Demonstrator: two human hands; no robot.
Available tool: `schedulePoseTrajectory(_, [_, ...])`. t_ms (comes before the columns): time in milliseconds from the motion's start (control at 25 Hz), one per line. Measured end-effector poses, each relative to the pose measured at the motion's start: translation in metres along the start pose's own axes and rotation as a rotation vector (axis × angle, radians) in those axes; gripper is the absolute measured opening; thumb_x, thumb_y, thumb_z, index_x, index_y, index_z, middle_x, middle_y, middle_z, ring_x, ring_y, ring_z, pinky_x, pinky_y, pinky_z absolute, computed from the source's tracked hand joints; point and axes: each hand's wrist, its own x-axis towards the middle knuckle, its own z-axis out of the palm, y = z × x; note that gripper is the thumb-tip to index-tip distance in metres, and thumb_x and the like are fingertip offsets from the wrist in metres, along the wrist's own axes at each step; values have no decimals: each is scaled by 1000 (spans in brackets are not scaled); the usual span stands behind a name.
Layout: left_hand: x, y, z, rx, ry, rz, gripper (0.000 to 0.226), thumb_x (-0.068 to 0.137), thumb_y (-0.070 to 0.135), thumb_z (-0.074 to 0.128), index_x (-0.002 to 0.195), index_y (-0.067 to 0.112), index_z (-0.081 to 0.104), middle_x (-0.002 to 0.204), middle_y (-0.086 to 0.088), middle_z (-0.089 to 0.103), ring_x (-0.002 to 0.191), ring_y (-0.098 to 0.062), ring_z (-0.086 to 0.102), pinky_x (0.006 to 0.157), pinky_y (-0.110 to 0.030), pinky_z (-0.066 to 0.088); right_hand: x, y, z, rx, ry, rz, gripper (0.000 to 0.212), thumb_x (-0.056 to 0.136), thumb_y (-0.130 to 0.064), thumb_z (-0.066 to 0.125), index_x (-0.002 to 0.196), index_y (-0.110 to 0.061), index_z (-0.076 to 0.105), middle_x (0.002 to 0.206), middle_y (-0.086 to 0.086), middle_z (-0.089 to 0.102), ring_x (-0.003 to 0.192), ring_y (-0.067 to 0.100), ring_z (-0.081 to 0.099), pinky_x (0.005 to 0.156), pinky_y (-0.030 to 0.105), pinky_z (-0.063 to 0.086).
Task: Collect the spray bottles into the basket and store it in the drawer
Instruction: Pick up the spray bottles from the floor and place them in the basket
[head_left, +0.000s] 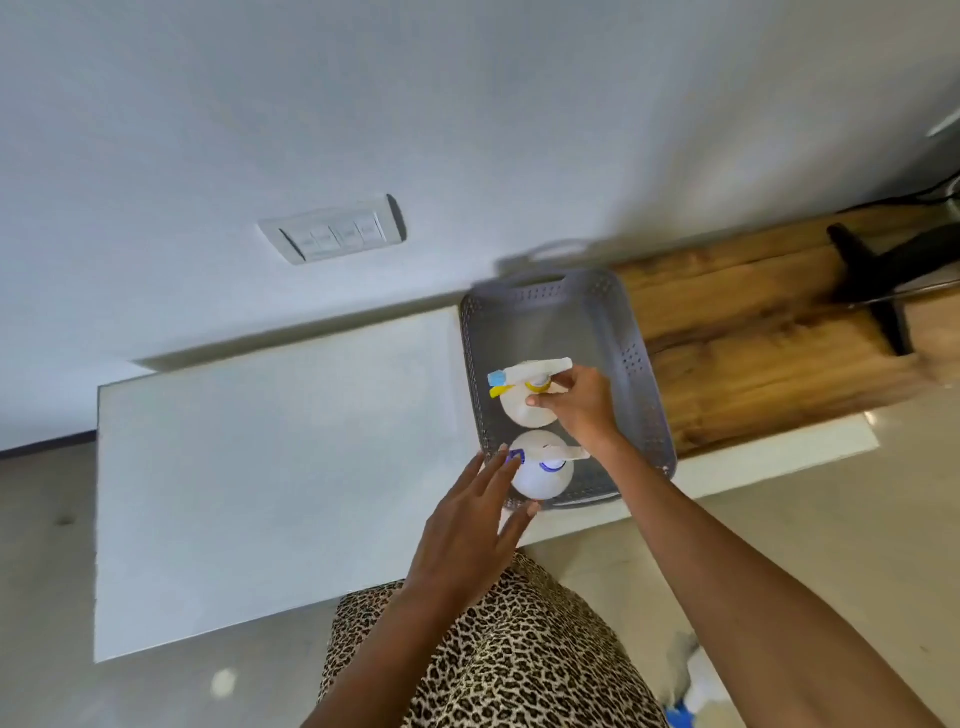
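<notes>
My right hand (582, 410) is closed around the neck of the spray bottle with the yellow collar (527, 392), holding it upright inside the grey basket (644, 384). My left hand (467, 530) is open with fingers spread, holding nothing; the fingertips are just beside the second bottle with the blue collar (540, 467), which stands in the near part of the same basket. The basket sits on a white table (270, 467), partly over a wooden top (769, 332).
</notes>
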Motion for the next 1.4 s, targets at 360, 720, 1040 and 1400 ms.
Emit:
schedulePoseTrajectory(360, [17, -1, 11, 92, 24, 23, 56, 93, 37, 42, 144, 26, 20, 154, 8, 19, 143, -6, 9, 112, -23, 21, 21, 14, 0, -64, -72, -8, 53, 53, -7, 87, 102, -7, 67, 100, 11, 71, 83, 17, 62, 75, 30, 53])
schedulePoseTrajectory(720, [12, 4, 9, 166, 5, 14, 59, 93, 38, 41, 145, 24, 15, 155, 3, 20, 144, -13, 12, 115, -28, 16, 7, 11, -9, -109, -71, -19, 55, 59, -3, 83, 109, -9, 59, 109, 13, 67, 87, 16, 56, 72, 27, 48])
schedulePoseTrajectory(1040, [-5, 39, -2, 118, 115, 50, 55, 92, 31, 46, 141, 16, 28, 152, -1, 27, 143, -16, 16, 118, -36, 18, -51, 5, -53, -22, 29, -30, 65, 66, -7, 80, 123, -9, 48, 117, 11, 61, 107, 21, 57, 83, 26, 45])
schedulePoseTrajectory(1400, [-71, 62, 34, 241, 129, 356, 43, 88, 19, 53, 129, 10, 46, 146, -11, 39, 140, -26, 26, 116, -43, 20, -199, 66, -103, 151, 288, 54, 51, 71, -4, 75, 117, -7, 53, 109, 11, 62, 94, 17, 55, 83, 26, 47])
